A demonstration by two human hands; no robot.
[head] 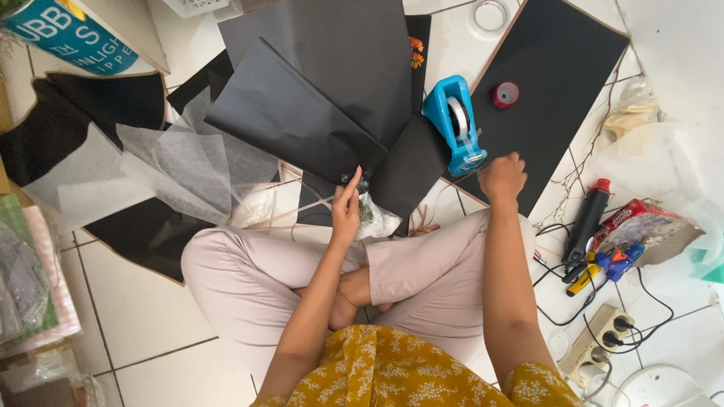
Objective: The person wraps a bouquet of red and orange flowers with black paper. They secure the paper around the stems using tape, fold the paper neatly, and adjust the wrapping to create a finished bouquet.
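Note:
I sit cross-legged on a tiled floor. My left hand (346,205) pinches the gathered base of a bouquet wrapped in black paper sheets (317,83), where a clear plastic wrap (375,218) shows below. My right hand (503,178) is closed just beside a blue tape dispenser (455,122) that holds a clear tape roll; what its fingers pinch cannot be made out. Orange flowers (415,51) peek past the paper's edge.
White tissue sheets (188,162) and more black paper (68,120) lie at left. A black board (550,90) with a red tape roll (505,94) lies at right. A glue gun (588,222), a blue-orange tool (603,265), cables and a power strip (603,335) sit near my right knee.

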